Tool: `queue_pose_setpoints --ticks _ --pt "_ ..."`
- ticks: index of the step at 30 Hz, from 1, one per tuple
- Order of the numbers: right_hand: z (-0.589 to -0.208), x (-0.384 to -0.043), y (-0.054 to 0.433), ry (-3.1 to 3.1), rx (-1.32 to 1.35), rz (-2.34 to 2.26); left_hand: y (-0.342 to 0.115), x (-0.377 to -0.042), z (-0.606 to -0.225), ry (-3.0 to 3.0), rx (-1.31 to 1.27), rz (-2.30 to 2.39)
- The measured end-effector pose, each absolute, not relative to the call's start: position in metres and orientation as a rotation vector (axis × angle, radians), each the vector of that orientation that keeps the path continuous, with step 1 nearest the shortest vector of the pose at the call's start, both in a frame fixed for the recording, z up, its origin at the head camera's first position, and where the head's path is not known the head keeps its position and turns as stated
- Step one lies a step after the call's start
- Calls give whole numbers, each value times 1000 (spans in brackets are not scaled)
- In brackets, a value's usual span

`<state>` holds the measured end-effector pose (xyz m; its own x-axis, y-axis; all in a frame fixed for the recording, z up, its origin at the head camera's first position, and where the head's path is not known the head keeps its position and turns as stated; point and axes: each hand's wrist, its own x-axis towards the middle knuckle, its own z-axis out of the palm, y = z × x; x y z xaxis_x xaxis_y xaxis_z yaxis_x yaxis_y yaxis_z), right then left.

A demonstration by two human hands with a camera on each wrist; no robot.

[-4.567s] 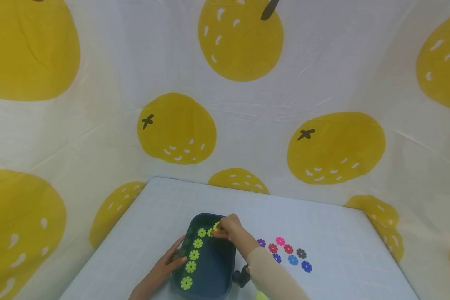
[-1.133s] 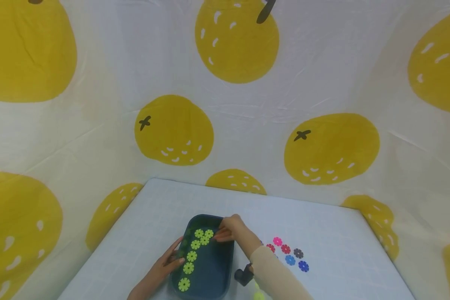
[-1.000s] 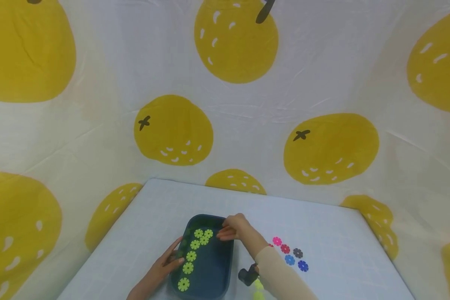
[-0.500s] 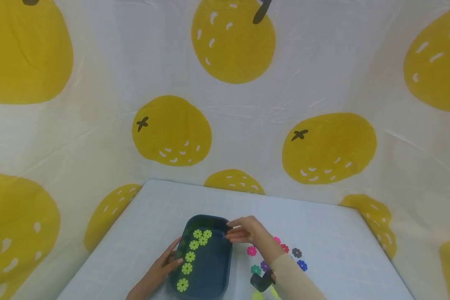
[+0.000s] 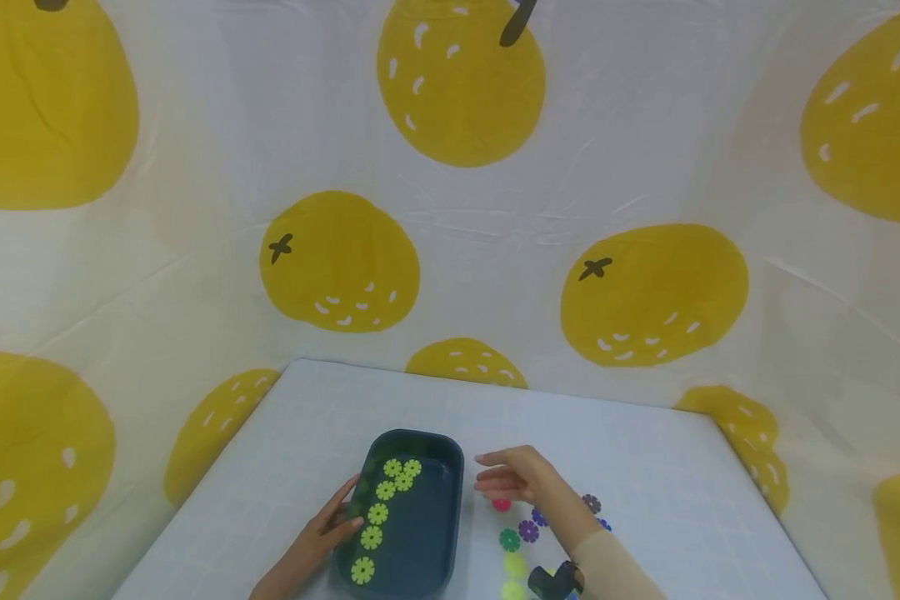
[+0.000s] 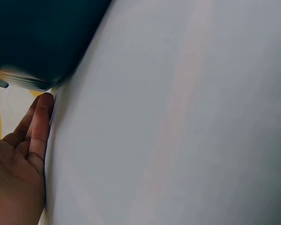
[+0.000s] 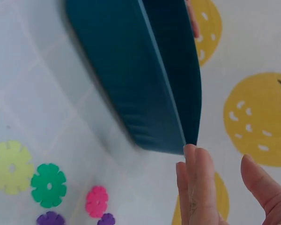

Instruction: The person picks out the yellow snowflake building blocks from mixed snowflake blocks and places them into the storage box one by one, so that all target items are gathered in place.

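A dark teal tray [image 5: 423, 533] stands on the white tabletop. Inside, along its left side, runs a line of several yellow-green flower-shaped plastic discs [image 5: 367, 533], bunched at the far end. My left hand [image 5: 317, 537] holds the tray's left wall, thumb at the rim and fingers along the outside; the left wrist view shows those fingers [image 6: 40, 129] beside the tray wall. Just right of the tray hovers my right hand [image 5: 516, 475], empty, its fingers loosely extended and the thumb spread apart in the right wrist view.
Right of the tray lie more discs: a green disc [image 5: 509, 533], a purple disc [image 5: 523, 531], a pink disc [image 7: 96, 199] and pale yellow discs [image 5: 515, 567]. My right forearm covers part of this group. A fruit-printed curtain [image 5: 487, 275] stands behind the table.
My right hand has left the tray's far end, where it was placing a yellow-green disc, and moved right past the rim. That disc lies with the others. My left hand stays on the tray.
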<state>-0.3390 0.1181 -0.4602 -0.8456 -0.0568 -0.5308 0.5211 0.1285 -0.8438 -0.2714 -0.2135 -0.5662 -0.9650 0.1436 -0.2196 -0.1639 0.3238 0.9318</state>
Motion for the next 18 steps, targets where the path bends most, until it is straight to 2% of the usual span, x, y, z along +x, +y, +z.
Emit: queue_pose_setpoints --ticks 8,18 --pt "-473 -324 147 2023 591 -1630 -213 -271 -566 2342 13 1685" --pt "-492 -294 180 2141 631 -1544 -213 -272 -568 2348 -53 1685"
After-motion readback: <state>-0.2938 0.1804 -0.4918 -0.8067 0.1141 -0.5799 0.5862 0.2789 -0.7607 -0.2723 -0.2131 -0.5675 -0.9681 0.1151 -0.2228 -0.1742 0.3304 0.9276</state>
